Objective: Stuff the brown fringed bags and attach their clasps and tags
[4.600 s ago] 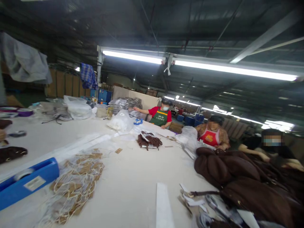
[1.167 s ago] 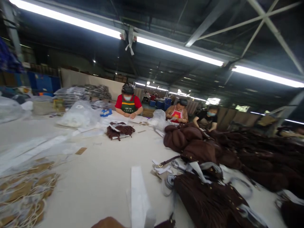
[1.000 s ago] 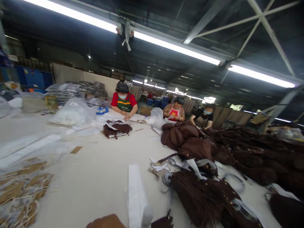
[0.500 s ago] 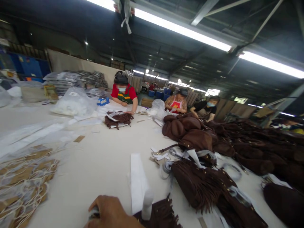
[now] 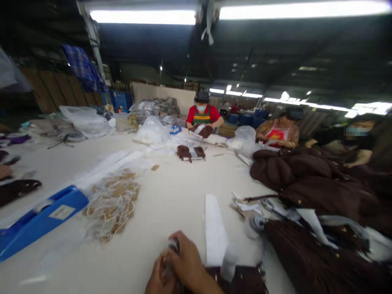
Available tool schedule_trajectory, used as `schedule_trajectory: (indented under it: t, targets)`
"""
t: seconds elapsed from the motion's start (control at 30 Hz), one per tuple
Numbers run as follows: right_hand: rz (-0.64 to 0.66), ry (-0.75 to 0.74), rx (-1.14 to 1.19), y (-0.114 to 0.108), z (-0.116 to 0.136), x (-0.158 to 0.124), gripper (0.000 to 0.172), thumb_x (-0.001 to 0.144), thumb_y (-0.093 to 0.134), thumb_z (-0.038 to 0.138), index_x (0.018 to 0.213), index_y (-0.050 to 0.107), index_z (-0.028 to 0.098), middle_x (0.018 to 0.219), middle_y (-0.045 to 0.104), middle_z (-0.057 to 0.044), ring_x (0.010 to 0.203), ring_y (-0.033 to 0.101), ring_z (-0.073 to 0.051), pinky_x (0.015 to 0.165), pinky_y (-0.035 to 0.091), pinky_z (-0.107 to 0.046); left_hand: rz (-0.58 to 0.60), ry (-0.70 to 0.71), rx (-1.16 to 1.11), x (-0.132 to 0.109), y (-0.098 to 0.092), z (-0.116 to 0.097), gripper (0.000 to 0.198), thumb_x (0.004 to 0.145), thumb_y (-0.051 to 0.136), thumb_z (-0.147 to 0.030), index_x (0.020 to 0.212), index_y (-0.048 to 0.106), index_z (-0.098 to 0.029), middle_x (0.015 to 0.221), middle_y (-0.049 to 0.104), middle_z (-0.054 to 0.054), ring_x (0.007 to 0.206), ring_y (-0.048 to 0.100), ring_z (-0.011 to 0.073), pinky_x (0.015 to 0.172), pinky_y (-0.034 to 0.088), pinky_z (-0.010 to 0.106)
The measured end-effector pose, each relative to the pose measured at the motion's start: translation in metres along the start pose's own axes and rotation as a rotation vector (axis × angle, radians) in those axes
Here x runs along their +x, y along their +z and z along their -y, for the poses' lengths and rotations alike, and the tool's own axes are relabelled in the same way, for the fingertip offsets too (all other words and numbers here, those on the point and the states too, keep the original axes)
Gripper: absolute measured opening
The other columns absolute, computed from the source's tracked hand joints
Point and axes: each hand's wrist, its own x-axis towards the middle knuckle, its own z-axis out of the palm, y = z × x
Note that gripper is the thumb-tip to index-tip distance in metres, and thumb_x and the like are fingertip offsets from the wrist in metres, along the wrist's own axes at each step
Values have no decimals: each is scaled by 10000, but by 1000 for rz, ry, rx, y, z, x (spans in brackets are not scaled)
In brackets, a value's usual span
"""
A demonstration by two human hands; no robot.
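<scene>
Pale table (image 5: 171,196) bears brown bags (image 5: 318,192) | tube lights (image 5: 142,16) overhead | left hand (image 5: 159,275), right hand (image 5: 188,259) clamped on blurred object (image 5: 174,245)

Near left on the desk (image 5: 174,185), there's the dispenser (image 5: 33,229), and just right of it, the tags (image 5: 119,200)! Near middle: left grip (image 5: 159,271) beside right grip (image 5: 190,261), a small item (image 5: 174,245) between them, strip (image 5: 214,228) to their right, a bag (image 5: 248,281) at the strip's near end. Over right, the pile (image 5: 324,196), a coil (image 5: 258,222) at its left edge. Out far, middle: a bundle (image 5: 184,152), a card (image 5: 155,167) nearer and left, the sack (image 5: 154,130) farther left, one person (image 5: 203,116) behind.
</scene>
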Motion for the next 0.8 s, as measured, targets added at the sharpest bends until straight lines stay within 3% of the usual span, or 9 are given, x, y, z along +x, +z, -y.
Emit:
schedule_trajectory:
  t: [0.13,0.2,0.3,0.37,0.5,0.63,0.8]
  targets:
    - [-34,-100,28,-26,17,-9,263,892,562,306,1134,562,200,1019,665,-28,911,620,-160,831,456,-275,99,-96,-119,-28,-10,5,533,790,577,-608,1097,580,-172,545,567,-32,473,527,153,469,417,249]
    - [-24,-141,-13,-30,13,-12,343,954,478,353,1251,502,183,1105,650,-63,978,612,-170,865,461,-295,136,-88,-189,-27,-13,6,538,805,591,-590,1116,579,-151,511,533,-54,437,473,113,445,376,212]
    - [-43,-228,-256,-31,0,-27,406,984,405,246,1371,380,126,1185,610,-127,1063,581,-195,900,457,-324,164,-95,-245,-19,-15,9,522,806,624,-543,1154,573,-158,612,589,-40,430,455,73,425,358,182]
    - [-5,-277,-514,-34,-6,-40,379,949,419,137,1328,425,109,1101,626,-142,1019,585,-229,875,457,-360,147,-104,-274,-17,-15,11,509,804,630,-530,1154,572,-165,750,638,-9,434,461,53,409,351,173]
    - [86,-306,-816,-43,-13,-59,138,903,482,95,967,578,170,835,607,-86,805,571,-249,750,436,-387,87,-99,-234,-20,-13,12,519,804,630,-508,1204,539,-190,877,656,8,424,452,45,382,337,173]
    - [-6,-309,-785,-46,-23,-66,147,951,467,189,833,555,198,785,561,-61,758,528,-234,712,403,-376,111,-23,-134,-15,-14,0,540,838,614,-447,1292,457,-198,884,667,11,454,467,59,432,381,178]
    - [-202,-462,-546,-39,-46,-82,162,962,442,156,1085,548,160,789,578,-44,734,527,-188,721,412,-344,383,-3,-129,2,-6,-20,414,831,619,-403,1167,551,-171,875,682,28,472,471,62,440,347,169]
